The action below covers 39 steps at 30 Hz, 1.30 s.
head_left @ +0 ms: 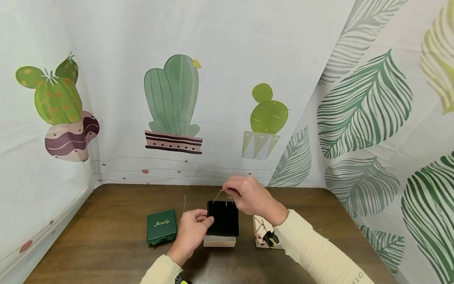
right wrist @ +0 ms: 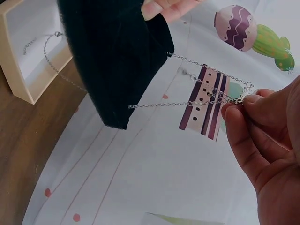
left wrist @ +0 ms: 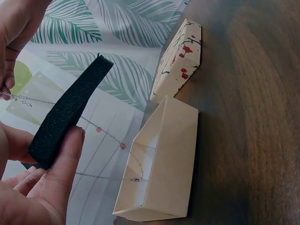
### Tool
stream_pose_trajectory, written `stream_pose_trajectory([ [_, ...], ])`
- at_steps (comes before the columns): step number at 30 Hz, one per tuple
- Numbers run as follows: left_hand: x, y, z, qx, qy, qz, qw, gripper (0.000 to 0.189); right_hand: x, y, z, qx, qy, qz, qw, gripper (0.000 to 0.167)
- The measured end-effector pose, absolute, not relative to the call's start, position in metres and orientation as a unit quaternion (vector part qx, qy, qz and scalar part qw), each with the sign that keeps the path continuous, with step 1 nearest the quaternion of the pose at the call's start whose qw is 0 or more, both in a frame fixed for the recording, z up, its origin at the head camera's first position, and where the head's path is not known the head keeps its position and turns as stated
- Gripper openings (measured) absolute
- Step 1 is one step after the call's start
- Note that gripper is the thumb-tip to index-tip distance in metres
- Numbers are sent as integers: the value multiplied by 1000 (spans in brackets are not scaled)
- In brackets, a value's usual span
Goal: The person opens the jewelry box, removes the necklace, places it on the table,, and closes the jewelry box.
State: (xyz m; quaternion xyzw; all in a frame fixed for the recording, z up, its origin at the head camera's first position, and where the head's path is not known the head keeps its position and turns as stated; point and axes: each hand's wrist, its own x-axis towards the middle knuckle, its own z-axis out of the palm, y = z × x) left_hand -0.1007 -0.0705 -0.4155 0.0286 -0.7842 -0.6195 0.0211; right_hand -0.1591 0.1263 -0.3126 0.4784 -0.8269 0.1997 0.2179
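My left hand point(head_left: 191, 230) pinches a thin black padded jewelry insert point(head_left: 224, 219) by its left edge, holding it tilted above an open cream box point(head_left: 219, 241). Fine silver necklace chain point(right wrist: 159, 105) runs from the insert to my right hand point(head_left: 250, 199), whose thumb and fingertips pinch a bunched part of it, with a small ornament hard to make out. From the insert's other side, more chain point(left wrist: 93, 176) with a clasp dangles toward the box's inside, seen in the left wrist view. Part of the insert's left edge is hidden by my left fingers.
A green box marked "Jewelry" point(head_left: 161, 227) lies left on the brown wooden table point(head_left: 117, 228). A flower-printed box lid point(head_left: 260, 228) lies right, partly behind my right wrist. Another thin chain point(head_left: 185, 202) shows beyond my left hand. Printed cloth point(head_left: 227, 47) hangs behind.
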Motion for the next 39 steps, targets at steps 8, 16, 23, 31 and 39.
stream_pose_trajectory([
  [8, -98, -69, -414, 31, -791, -610, 35, 32, -161, 129, -308, 479, -822, 212, 224, 14],
  [16, -99, -69, -416, 39, -794, -605, 35, 31, -164, 130, -301, 488, -811, 210, 244, 15],
  [23, -99, -69, -419, 40, -797, -602, 31, 33, -166, 132, -295, 489, -810, 205, 250, 14],
  [31, -97, -72, -422, 41, -802, -594, 32, 31, -169, 131, -284, 503, -793, 211, 272, 17],
  [39, -97, -71, -423, 43, -806, -589, 34, 30, -170, 132, -276, 511, -780, 216, 291, 17],
])
